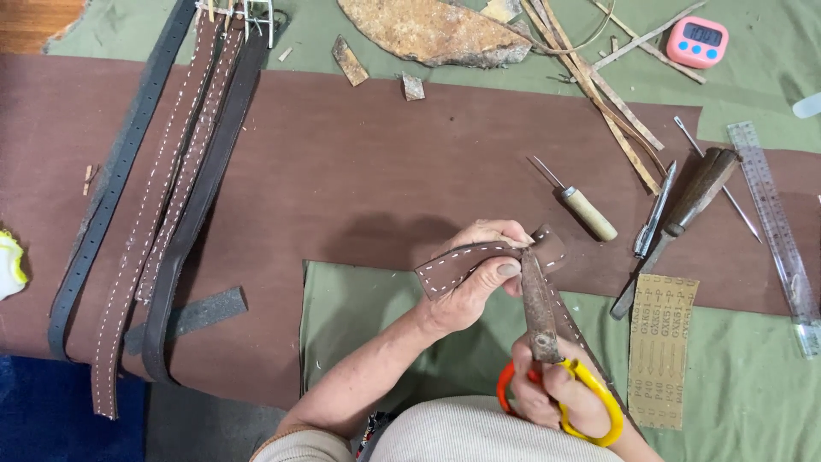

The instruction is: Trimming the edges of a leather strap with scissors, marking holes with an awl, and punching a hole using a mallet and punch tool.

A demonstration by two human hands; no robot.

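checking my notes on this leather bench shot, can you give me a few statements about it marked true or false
1. The left hand holds a brown stitched leather strap. True.
2. The right hand grips scissors with blue handles. False: the handles are orange and yellow.
3. A pink digital timer sits at the top right. True.
4. The clear ruler lies at the left, beside the long straps. False: it lies at the right edge.
5. The wooden-handled awl lies on the brown leather sheet. True.
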